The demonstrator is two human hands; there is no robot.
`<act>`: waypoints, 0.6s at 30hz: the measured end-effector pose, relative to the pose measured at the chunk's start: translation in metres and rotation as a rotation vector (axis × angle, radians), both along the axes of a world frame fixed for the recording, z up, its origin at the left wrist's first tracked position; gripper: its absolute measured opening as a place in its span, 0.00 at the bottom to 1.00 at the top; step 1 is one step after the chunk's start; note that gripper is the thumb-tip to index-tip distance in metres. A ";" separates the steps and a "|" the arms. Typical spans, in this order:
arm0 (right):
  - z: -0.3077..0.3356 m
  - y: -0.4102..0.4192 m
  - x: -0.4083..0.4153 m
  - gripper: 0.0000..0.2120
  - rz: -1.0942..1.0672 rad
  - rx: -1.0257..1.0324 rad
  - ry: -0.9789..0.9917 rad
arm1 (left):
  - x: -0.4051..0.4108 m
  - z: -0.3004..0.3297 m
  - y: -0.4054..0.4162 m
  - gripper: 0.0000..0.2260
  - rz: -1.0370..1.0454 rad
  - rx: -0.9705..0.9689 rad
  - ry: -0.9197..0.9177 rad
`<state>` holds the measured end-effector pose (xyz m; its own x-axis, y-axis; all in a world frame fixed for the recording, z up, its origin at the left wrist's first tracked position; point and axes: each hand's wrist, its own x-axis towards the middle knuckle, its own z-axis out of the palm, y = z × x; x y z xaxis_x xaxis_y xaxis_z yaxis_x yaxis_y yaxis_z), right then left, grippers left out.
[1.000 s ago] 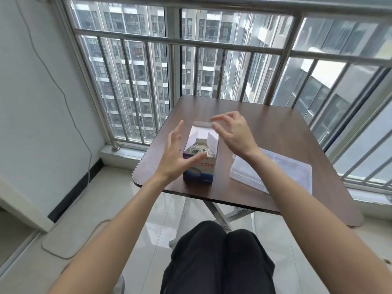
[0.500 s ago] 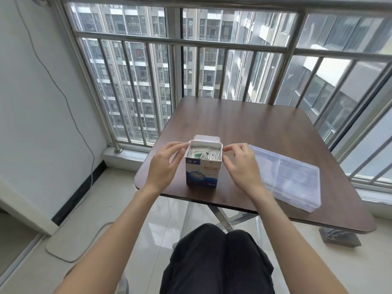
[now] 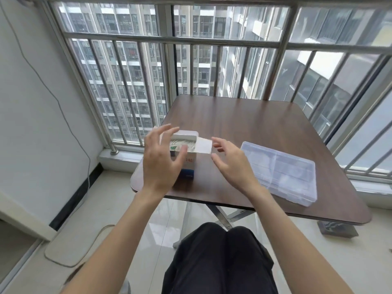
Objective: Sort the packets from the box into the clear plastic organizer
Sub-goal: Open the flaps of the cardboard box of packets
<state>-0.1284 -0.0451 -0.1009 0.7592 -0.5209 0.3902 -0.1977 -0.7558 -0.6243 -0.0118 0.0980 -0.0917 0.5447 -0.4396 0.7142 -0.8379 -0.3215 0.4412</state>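
A small blue-and-white box [image 3: 189, 164] stands open near the table's front left edge, its flaps folded out and several packets [image 3: 184, 144] showing upright inside. My left hand [image 3: 159, 160] hovers in front of the box with fingers spread, covering its left side and holding nothing. My right hand [image 3: 230, 163] hangs just right of the box, fingers loosely curved toward its right flap, also holding nothing. The clear plastic organizer [image 3: 282, 170] lies with its lid down to the right of my right hand.
The brown table [image 3: 244, 119] stands against a metal window railing [image 3: 169, 39]. A wall with a hanging cable [image 3: 63, 115] is on the left. My knees [image 3: 220, 247] sit under the table's front edge.
Both hands have lifted off the box's sides and spread apart. The box's right flap now sticks out to the right.
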 end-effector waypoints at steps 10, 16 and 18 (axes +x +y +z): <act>-0.018 -0.068 -0.134 0.38 -0.455 -0.467 0.523 | -0.072 -0.027 -0.107 0.23 -0.518 0.564 -0.309; -0.020 -0.075 -0.140 0.36 -0.412 -0.436 0.762 | -0.080 -0.032 -0.134 0.24 -0.430 0.720 -0.313; -0.018 -0.079 -0.141 0.35 -0.344 -0.455 0.782 | -0.074 -0.030 -0.131 0.25 -0.429 0.777 -0.316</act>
